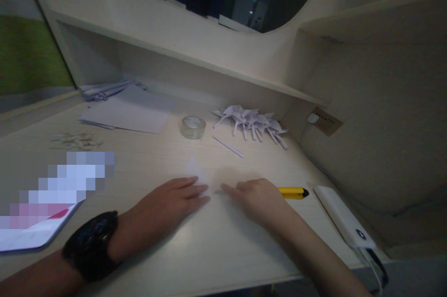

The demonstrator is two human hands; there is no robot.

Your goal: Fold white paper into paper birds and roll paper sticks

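My left hand (185, 194) lies flat with fingers stretched over a small piece of white paper (193, 165), whose pointed far corner shows beyond the fingertips. A black watch (92, 245) is on the left wrist. My right hand (256, 194) is closed around a yellow utility knife (292, 192), its index finger pointing along the tool towards the paper. The knife's black-tipped end sticks out to the right, and its thin blade shows by the fingertip, close to the paper. Whether the blade touches the paper I cannot tell.
Behind the hands are a clear tape roll (193, 127), a thin rolled paper stick (228, 146) and several paper pinwheels (249, 120). Paper sheets (136, 111) and small pale scraps (77, 140) lie left, near a partly blurred device (38, 239). A white power bank (344, 218) sits right.
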